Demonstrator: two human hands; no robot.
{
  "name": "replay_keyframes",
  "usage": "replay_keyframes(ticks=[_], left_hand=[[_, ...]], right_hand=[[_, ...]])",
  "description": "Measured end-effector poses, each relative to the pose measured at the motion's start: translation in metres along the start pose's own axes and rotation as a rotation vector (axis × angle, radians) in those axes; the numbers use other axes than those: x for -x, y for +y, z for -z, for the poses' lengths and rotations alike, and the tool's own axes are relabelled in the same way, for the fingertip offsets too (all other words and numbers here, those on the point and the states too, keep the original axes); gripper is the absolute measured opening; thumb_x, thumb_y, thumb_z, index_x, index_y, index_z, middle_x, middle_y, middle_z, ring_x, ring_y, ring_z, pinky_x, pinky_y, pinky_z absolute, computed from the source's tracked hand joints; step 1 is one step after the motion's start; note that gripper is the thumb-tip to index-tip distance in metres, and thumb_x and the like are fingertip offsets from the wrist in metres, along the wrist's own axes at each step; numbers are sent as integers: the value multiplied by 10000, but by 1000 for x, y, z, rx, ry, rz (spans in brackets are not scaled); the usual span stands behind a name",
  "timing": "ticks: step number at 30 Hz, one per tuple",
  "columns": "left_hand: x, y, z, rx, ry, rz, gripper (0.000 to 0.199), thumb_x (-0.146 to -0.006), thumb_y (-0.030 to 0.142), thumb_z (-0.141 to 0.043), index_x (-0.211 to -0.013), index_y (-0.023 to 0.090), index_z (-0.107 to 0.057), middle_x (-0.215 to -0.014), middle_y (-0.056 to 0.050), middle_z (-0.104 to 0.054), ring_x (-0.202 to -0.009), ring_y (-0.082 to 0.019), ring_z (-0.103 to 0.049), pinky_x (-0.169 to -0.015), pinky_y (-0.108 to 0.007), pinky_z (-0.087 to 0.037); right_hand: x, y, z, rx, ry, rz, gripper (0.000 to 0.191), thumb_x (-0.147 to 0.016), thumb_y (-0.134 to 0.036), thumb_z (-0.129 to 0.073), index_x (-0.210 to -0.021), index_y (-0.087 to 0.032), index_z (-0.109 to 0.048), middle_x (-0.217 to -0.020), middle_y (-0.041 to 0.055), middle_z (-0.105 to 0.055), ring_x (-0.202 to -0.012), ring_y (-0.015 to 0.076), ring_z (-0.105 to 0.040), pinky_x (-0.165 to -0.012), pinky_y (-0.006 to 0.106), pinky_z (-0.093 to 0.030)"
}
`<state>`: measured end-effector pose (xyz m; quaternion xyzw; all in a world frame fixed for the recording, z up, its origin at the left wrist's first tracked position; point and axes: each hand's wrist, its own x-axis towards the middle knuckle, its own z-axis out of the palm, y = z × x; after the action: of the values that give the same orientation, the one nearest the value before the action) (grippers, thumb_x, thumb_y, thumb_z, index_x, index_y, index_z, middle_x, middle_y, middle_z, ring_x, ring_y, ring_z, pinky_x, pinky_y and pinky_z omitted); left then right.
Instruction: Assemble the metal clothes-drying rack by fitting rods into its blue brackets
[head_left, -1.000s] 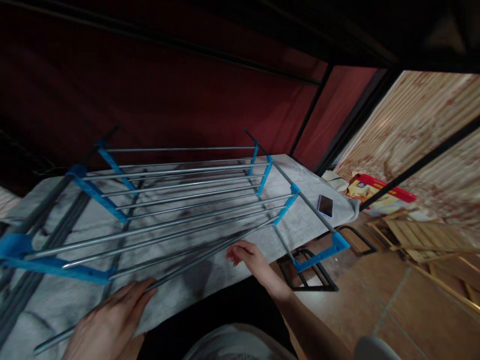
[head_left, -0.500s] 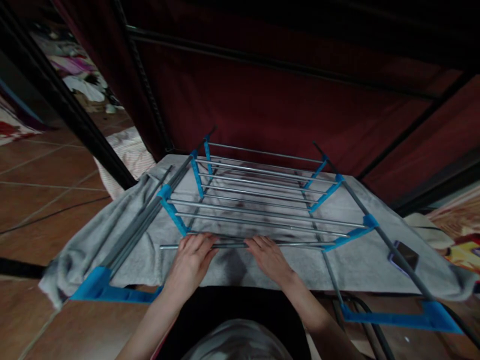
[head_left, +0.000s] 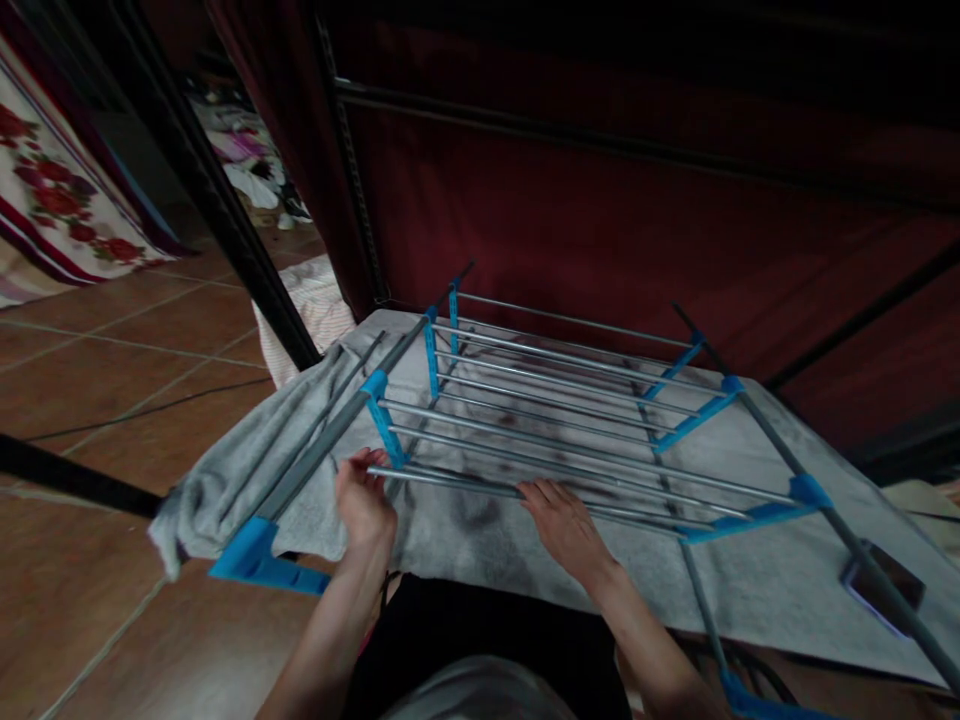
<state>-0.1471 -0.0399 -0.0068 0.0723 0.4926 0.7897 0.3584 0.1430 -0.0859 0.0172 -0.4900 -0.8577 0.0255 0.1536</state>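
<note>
A rack of grey metal tubes with blue plastic brackets lies on a grey cloth. Along its near side runs a loose-ended metal tube. My left hand is at the tube's left end, beside the near left bracket, its fingers curled around or behind the end. My right hand is closed over the same tube near its middle, fingers on top and thumb hidden. Several thin tubes span between the left and right brackets.
A phone lies on the cloth at the right, under a long side tube. Black frame posts and a dark red fabric panel stand behind and left. A cable crosses the tiled floor. Flowered fabric hangs at far left.
The view has turned left. My left hand has moved from the top of the tube to its left end, and that end sits closer to the left bracket. My right hand still holds the tube.
</note>
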Motion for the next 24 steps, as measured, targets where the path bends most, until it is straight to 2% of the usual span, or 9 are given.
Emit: replay_keyframes(ticks=[2,4,6,8,10,12,16,19,24], left_hand=[[-9,-1,-10,48,8,-15,281,-842,432,-485,-777,181,-592,-777,-12,-610,-728,-125,-599,-692,-253,-471],[-15,1,-19,61,-15,-89,297,-845,448,-503,-777,178,-606,-793,-14,-634,-734,-121,-607,-696,-246,-476],[-20,6,-26,64,-118,-116,321,-835,484,-529,-797,179,-622,-813,-22,-660,-764,-136,-631,-728,-259,-494],[-23,9,-32,45,-270,-71,406,-825,565,-531,-815,171,-631,-805,-42,-675,-779,-168,-655,-746,-291,-516],[-25,11,-36,5,-340,-54,475,-799,629,-549,-816,161,-630,-762,-52,-671,-727,-178,-656,-698,-297,-525],[-27,9,-39,-33,-314,-77,485,-784,641,-575,-819,160,-618,-710,-38,-655,-609,-148,-612,-587,-265,-498],[-28,2,-41,-109,-231,-103,458,-828,625,-534,-802,171,-588,-619,5,-604,-439,-95,-469,-413,-217,-369],[-29,-2,-42,-160,-203,-129,468,-850,623,-507,-739,173,-570,-573,10,-571,-414,-90,-428,-378,-215,-321],[-34,-6,-42,-205,-191,-162,518,-876,646,-449,-675,185,-575,-524,2,-526,-406,-97,-406,-377,-227,-316]], right_hand=[[0,1,-2,21,6,15,288,-1006,-219,-424,-1254,-231,-571,-1127,80,-674,-1026,224,-627,-951,396,-464],[-1,3,-3,35,13,26,281,-1005,-218,-426,-1245,-226,-572,-1114,79,-677,-1020,225,-628,-937,393,-470],[-3,5,-4,37,25,22,273,-1003,-222,-429,-1233,-227,-578,-1095,83,-679,-1002,225,-632,-918,390,-478],[-5,7,-4,28,32,16,269,-1002,-225,-428,-1221,-233,-582,-1080,84,-681,-977,221,-636,-903,383,-481],[-8,8,-4,17,31,14,273,-1003,-229,-417,-1220,-235,-582,-1088,88,-679,-972,220,-637,-901,380,-480],[-11,8,-3,6,17,3,281,-1005,-231,-402,-1220,-230,-582,-1095,91,-679,-977,226,-637,-904,386,-479],[-18,6,-3,-44,-28,-22,320,-1002,-224,-375,-1249,-229,-579,-1113,97,-684,-1001,247,-636,-917,413,-475],[-28,0,-3,-99,-58,-17,362,-998,-255,-387,-1323,-245,-545,-1200,103,-668,-1049,260,-632,-934,419,-472],[-59,-20,-5,-256,-156,4,419,-986,-288,-415,-1397,-283,-496,-1308,94,-630,-1103,273,-632,-935,413,-481]])
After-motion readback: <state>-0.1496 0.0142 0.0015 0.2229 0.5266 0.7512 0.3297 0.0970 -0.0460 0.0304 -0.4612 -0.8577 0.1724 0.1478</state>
